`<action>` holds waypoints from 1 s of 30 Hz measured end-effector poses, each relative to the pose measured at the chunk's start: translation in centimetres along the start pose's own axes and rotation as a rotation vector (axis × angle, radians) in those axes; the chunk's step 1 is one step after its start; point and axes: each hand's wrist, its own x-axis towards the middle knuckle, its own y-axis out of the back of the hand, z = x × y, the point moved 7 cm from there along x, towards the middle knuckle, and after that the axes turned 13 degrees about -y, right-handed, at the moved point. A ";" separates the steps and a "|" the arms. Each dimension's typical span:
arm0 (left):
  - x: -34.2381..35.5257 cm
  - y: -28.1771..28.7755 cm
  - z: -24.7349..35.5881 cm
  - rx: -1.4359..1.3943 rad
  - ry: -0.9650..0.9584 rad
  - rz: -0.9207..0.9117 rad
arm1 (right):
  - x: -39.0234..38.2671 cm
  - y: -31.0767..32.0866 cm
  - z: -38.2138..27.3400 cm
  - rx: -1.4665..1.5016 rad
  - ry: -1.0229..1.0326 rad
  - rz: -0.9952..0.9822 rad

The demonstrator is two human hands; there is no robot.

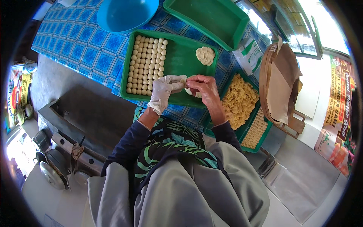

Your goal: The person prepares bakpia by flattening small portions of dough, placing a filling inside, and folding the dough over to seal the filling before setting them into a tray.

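Left hand (162,92) and right hand (205,89), fingers curled, pinch pale dough (185,80) between their fingertips.

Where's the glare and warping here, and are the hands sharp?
In the head view, glare whites out the area above the banner at right; the fisheye bows that banner near the dark rim; the gloved left hand and bare right hand look fairly sharp.

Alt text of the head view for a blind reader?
A gloved left hand and bare right hand meet over the near side of a green tray. Rows of pale balls fill its left part; a pale lump lies toward its far right. Right of it, a yellow mass.
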 end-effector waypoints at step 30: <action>-2.5 -1.1 -0.5 -0.116 -0.236 0.328 | -0.9 -1.4 0.7 -0.102 0.543 0.487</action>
